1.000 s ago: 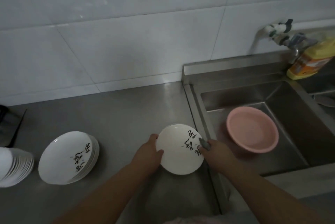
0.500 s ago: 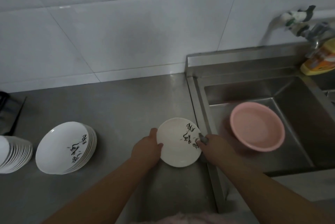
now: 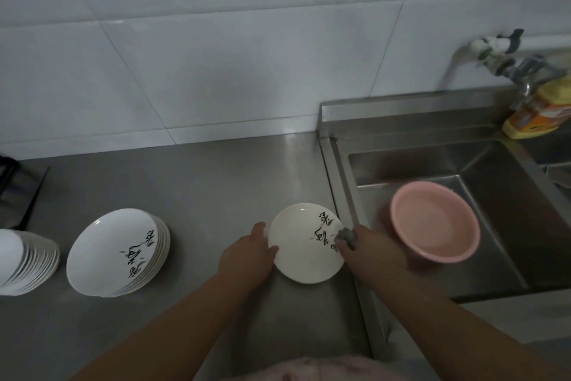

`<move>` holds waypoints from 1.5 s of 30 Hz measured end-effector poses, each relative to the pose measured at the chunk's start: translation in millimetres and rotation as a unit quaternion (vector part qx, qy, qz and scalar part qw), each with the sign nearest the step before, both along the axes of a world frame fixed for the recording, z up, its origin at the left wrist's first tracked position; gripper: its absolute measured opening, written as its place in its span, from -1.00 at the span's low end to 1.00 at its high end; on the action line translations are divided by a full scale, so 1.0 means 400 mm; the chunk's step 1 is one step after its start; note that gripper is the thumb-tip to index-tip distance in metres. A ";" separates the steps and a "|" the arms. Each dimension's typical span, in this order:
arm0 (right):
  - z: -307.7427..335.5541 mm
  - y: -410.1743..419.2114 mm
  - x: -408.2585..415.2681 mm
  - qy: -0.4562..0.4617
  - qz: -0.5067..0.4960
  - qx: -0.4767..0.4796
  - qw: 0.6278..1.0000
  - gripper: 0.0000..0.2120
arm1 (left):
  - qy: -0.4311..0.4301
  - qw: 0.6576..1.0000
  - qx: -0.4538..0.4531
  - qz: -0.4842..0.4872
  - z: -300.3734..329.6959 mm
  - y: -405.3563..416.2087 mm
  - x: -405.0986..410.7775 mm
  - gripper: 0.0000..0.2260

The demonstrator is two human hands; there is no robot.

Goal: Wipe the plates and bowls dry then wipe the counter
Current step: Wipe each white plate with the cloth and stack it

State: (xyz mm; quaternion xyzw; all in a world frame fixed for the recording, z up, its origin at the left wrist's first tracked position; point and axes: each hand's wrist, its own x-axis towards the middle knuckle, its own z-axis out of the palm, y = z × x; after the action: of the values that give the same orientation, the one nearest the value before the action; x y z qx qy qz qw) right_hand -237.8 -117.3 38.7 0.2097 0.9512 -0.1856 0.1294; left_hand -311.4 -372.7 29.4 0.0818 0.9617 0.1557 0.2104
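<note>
Plate (image 3: 304,252) on counter (image 3: 200,189), left of sink (image 3: 509,226); basin (image 3: 435,220) in sink; plate stack (image 3: 114,252) far left.

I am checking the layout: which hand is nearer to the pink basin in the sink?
Right. The right hand, holding a grey cloth on the plate, sits just beside the pink basin. The left hand grips the plate's far edge.

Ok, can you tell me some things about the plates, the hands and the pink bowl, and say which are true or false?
1. The left hand holds the white printed plate by its edge. True.
2. The round pink plastic basin sits on the steel counter. False: it sits in the steel sink.
3. The right hand holds a small grey cloth against the plate. True.
4. The stack of white printed plates stands in the sink. False: it stands on the counter.
</note>
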 end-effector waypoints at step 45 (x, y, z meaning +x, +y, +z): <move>0.017 -0.975 -0.234 0.059 0.015 -0.137 0.989 -0.79 | 0.033 0.986 0.109 0.121 0.044 -0.945 -0.115 -0.58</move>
State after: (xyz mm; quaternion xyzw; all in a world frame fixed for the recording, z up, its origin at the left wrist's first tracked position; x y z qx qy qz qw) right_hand -331.3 -507.4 45.6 0.1642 0.9258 -0.3244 0.1035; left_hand -357.2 -750.8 46.8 -0.0074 0.9481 0.2813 0.1478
